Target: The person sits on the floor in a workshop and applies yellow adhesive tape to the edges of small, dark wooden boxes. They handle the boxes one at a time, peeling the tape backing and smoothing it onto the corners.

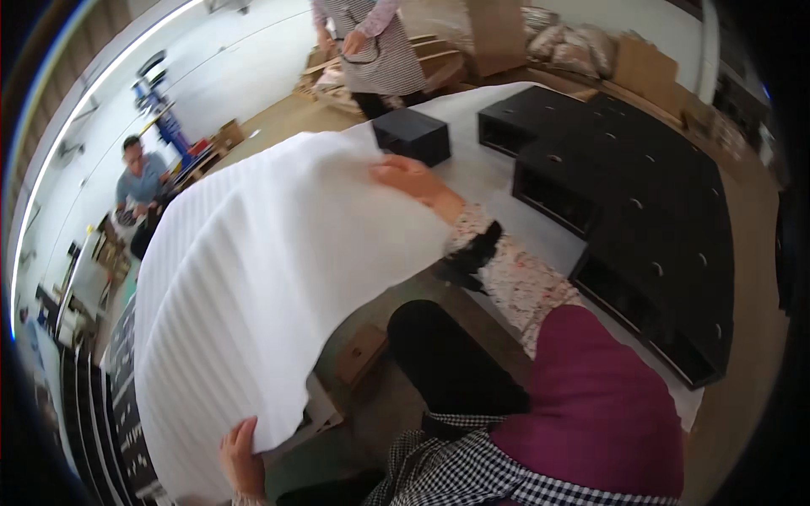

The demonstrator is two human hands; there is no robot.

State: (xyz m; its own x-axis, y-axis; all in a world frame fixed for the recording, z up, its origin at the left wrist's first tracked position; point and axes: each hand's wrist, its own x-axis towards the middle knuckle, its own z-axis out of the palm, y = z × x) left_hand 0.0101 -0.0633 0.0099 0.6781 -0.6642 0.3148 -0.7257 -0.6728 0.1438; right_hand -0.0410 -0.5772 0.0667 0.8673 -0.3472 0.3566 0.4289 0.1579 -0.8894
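A large white foam sheet (253,244) spreads in ripples over the left and middle, its near edge curving down toward me. At the lower left, my left hand (243,455) is closed on the sheet's near edge. My right hand (418,185) reaches across the sheet's right part, palm down. Its fingers stretch out to the left over the foam, a little blurred. Just beyond it stands a small black box (412,135). To the right, several black boxes (624,194) with open fronts and small round holes sit close together on a white covering.
A person in a checked apron (371,51) stands beyond the sheet. Another person (143,185) sits at the far left, near a blue machine (169,122). Dark stacked panels (93,405) stand at the lower left. Cardboard (645,72) and bags (574,49) lie at the back.
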